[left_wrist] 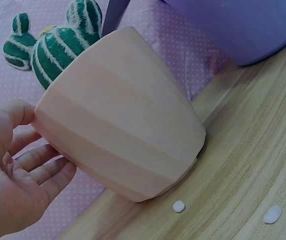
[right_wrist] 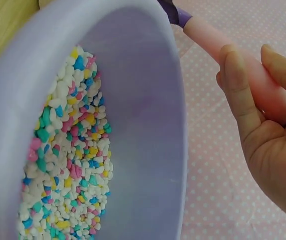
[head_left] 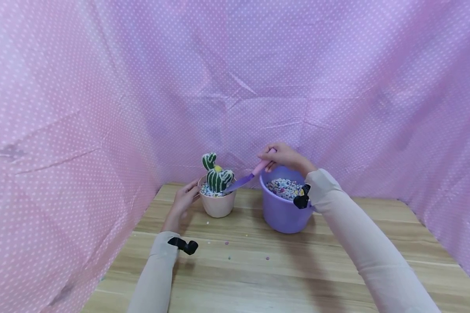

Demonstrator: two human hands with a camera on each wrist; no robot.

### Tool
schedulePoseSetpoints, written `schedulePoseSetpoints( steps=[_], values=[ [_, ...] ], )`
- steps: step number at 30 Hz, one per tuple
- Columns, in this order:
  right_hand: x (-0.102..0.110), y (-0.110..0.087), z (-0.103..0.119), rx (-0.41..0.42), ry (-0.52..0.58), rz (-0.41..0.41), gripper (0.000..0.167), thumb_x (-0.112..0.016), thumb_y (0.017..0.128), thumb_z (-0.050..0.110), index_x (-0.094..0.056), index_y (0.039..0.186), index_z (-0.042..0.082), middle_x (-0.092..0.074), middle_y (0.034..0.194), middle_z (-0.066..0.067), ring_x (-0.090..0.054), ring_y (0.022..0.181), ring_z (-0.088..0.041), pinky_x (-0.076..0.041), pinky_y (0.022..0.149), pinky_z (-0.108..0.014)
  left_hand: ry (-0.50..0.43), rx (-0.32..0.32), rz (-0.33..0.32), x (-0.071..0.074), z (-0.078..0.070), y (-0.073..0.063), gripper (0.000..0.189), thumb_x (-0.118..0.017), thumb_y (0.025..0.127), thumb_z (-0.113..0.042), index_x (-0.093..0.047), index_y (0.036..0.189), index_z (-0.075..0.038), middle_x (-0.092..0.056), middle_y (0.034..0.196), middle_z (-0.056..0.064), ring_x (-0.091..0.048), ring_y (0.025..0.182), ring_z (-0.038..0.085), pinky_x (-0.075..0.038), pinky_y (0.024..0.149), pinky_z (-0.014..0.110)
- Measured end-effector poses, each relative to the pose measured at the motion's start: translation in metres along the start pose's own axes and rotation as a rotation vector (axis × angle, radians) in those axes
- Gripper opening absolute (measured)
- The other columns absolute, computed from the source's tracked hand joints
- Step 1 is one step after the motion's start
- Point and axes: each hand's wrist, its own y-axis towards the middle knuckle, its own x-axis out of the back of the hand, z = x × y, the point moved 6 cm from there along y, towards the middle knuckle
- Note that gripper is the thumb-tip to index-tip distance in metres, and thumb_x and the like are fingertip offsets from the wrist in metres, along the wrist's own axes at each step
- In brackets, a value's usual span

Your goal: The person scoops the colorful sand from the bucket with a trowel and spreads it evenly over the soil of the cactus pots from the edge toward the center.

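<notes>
My right hand (head_left: 283, 156) grips the pink handle of a small trowel (head_left: 261, 167), above the back of a purple bucket (head_left: 287, 216). The trowel's purple blade slants down to the left, its tip at the pebbles inside a pale pink flowerpot (head_left: 218, 206). In that pot stands a green cactus (head_left: 217, 180) with white stripes and a yellow flower, among colored pebbles. My left hand (head_left: 184, 200) rests its fingertips against the pot's left side; in the left wrist view the fingers (left_wrist: 50, 162) are loosely bent and do not wrap around it.
Multicolored pebbles (right_wrist: 75, 165) partly fill the bucket. Several loose pebbles (head_left: 226, 243) lie scattered on the wooden table (head_left: 235, 282) in front of the pot and bucket. Pink dotted cloth (head_left: 235, 87) hangs behind and along both sides.
</notes>
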Motion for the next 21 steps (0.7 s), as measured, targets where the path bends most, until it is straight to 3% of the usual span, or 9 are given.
schedulePoseSetpoints(
  steps=[7,12,17,19,21],
  values=[
    [0.008,-0.013,0.003,0.047,0.008,-0.028,0.021,-0.062,0.102,0.012,-0.06,0.11,-0.007,-0.075,0.086,-0.015,-0.071,0.069,-0.018,-0.066,0.073,-0.035,-0.011,0.002,0.006,-0.003,0.0,0.0,0.05,-0.05,0.105,-0.013,-0.044,0.153,-0.003,-0.042,0.159,0.019,-0.046,0.143,0.032,-0.042,0.12,0.044],
    [0.022,-0.03,0.007,0.091,-0.057,-0.075,0.025,-0.064,0.101,0.018,-0.06,0.109,-0.006,-0.076,0.088,-0.016,-0.074,0.072,-0.02,-0.066,0.075,-0.036,-0.013,-0.011,-0.03,-0.004,-0.001,-0.002,0.046,-0.053,0.104,-0.013,-0.049,0.15,-0.004,-0.049,0.154,0.018,-0.055,0.133,0.025,-0.046,0.117,0.044],
    [0.041,-0.054,0.009,0.153,-0.095,-0.139,0.029,-0.066,0.101,0.021,-0.062,0.109,-0.006,-0.076,0.088,-0.019,-0.075,0.074,-0.024,-0.066,0.074,-0.037,-0.088,-0.02,-0.167,-0.003,-0.009,-0.01,0.045,-0.055,0.103,-0.012,-0.051,0.147,0.0,-0.052,0.15,0.022,-0.061,0.113,0.012,-0.047,0.116,0.044],
    [0.048,-0.067,0.009,0.189,-0.098,-0.163,0.028,-0.066,0.101,0.02,-0.063,0.109,-0.007,-0.077,0.088,-0.018,-0.076,0.074,-0.024,-0.067,0.073,-0.038,-0.154,-0.056,-0.258,-0.002,-0.018,-0.016,0.044,-0.056,0.102,-0.01,-0.053,0.145,0.001,-0.055,0.147,0.022,-0.06,0.109,0.009,-0.049,0.115,0.043],
    [0.056,-0.082,0.009,0.224,-0.08,-0.199,0.027,-0.065,0.101,0.017,-0.063,0.108,-0.009,-0.077,0.087,-0.018,-0.076,0.073,-0.024,-0.067,0.072,-0.039,-0.196,-0.127,-0.347,-0.005,-0.033,-0.026,0.043,-0.058,0.1,-0.008,-0.055,0.142,0.002,-0.058,0.143,0.021,-0.06,0.107,0.007,-0.052,0.109,0.033]
  ],
)
